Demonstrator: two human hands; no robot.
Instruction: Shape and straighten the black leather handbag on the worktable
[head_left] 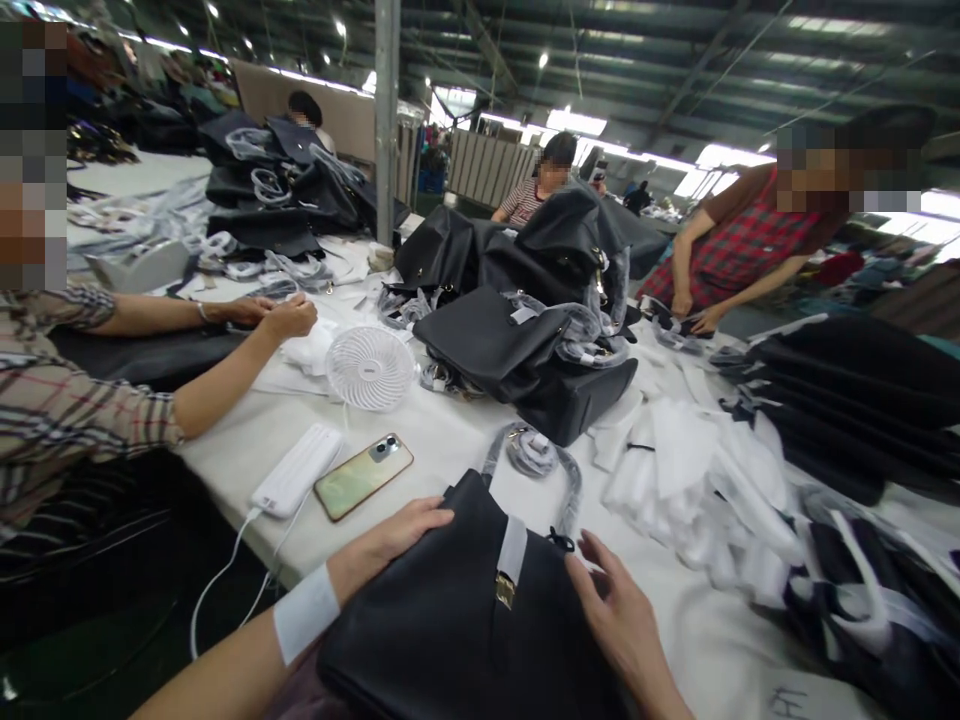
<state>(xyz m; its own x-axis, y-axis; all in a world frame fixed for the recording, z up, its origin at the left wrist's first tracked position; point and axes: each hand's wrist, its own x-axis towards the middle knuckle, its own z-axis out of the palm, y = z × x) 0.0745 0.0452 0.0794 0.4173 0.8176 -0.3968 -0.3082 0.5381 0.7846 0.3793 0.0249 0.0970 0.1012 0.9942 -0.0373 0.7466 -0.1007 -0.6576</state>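
Down at the bottom centre of the frame, a black leather handbag with a gold clasp (450, 620) lies on the white worktable (450, 440). The left hand (390, 545) rests flat on the bag's upper left edge, fingers together and extended, gripping nothing. The right hand (615, 610) lies open on the bag's right side, fingers spread toward the clasp, also closed on nothing.

Just above the bag sits its grey plastic-wrapped handle (536, 455). Left of the bag lie a gold-green smartphone (363, 476) and, beside it, a white ribbed power bank (296, 470) with a cable running off the table edge. Further up stands a small round white fan (370, 367). A heap of black handbags (525, 340) fills the middle of the frame, and crumpled white foam sheets (690, 480) spread across the right side. At the left, a person's plaid sleeve (67, 410) and forearms reach over the table.
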